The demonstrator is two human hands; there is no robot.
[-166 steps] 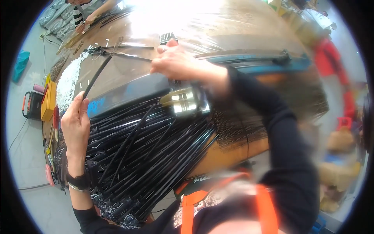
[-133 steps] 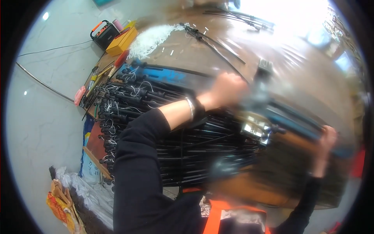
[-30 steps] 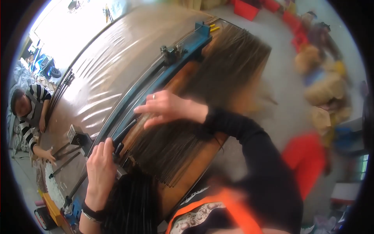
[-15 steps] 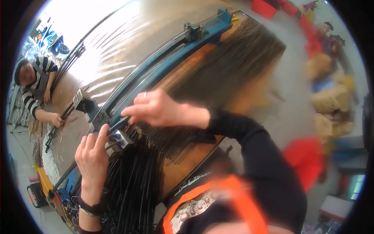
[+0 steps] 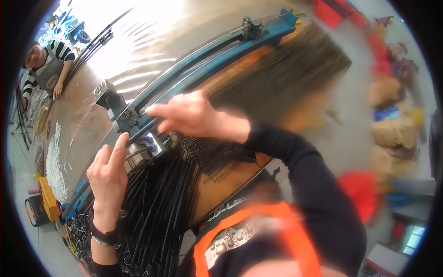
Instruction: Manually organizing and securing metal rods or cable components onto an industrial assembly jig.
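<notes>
Step in hand, seemingly: positioning the black rod (image 5: 142, 131) at the blue rail's (image 5: 221, 64) near left end. Left hand (image 5: 108, 175) touches it, grip unclear; right hand's (image 5: 189, 113) fingers stand parted beside it. Next calls for steady alignment.

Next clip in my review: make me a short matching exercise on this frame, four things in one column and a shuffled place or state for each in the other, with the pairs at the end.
Things
1. left hand
2. black rods
3. white pieces
4. blue rail

Places and states
A. heaped in a long pile at the left of the picture
B. slants up to the right, beyond the right hand
C. wears a dark band at the wrist
D. massed together, lower in the picture than the right hand

Pairs
1-C, 2-D, 3-A, 4-B
</notes>
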